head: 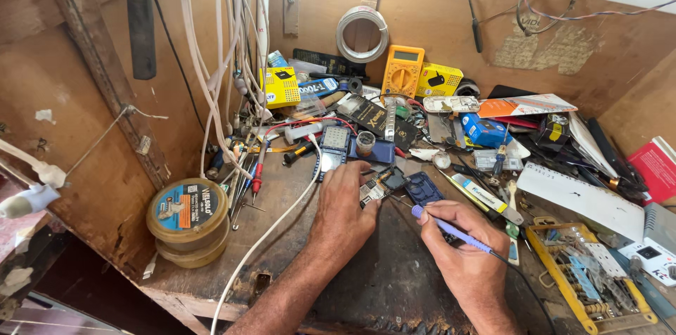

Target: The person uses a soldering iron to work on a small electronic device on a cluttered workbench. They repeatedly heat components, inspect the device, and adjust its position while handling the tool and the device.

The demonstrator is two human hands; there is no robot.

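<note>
At centre of the cluttered tabletop, the left hand lies palm down, fingers curled onto a small circuit board, pinning it flat. The right hand is closed in a pen grip around a purple-handled soldering iron, tip at the board's edge. A blue phone frame lies just beside the board. A yellow multimeter leans against the back wall.

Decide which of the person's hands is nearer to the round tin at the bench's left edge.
Left. The left hand rests mid-bench on the small circuit board, just right of the round tin. The right hand, holding the purple-handled soldering iron, lies farther right.
</note>
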